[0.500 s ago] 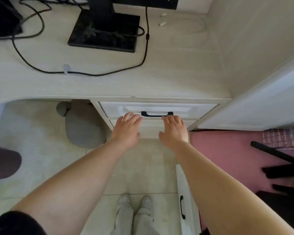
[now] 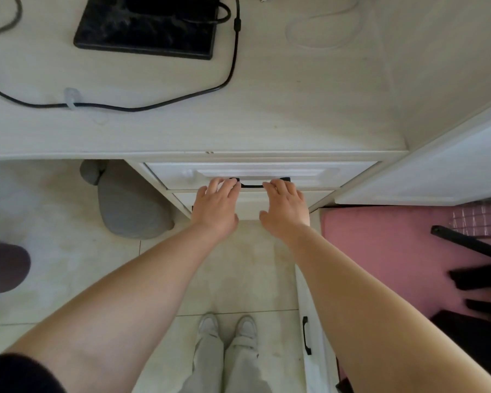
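Touching, not gripping: left hand [image 2: 214, 207] and right hand [image 2: 285, 209] laid with straight, slightly spread fingers against the top drawer [image 2: 338, 175], fingertips at either end of its black handle [image 2: 251, 185]. Tucked just under the front edge of the desk [image 2: 267, 123], seemingly flush with its frame. Hard to tell whether pressing shut or readying a pull; if opening, barely begun, with nothing curled round the handle yet. Drawer front white, glossy, with a raised rectangular panel. Handle slim, dark, gently bowed. Desk top pale, matte, wood-grained, crossed by a thin black cable [image 2: 153, 107]. Below, smooth beige floor tiles [image 2: 238, 265].
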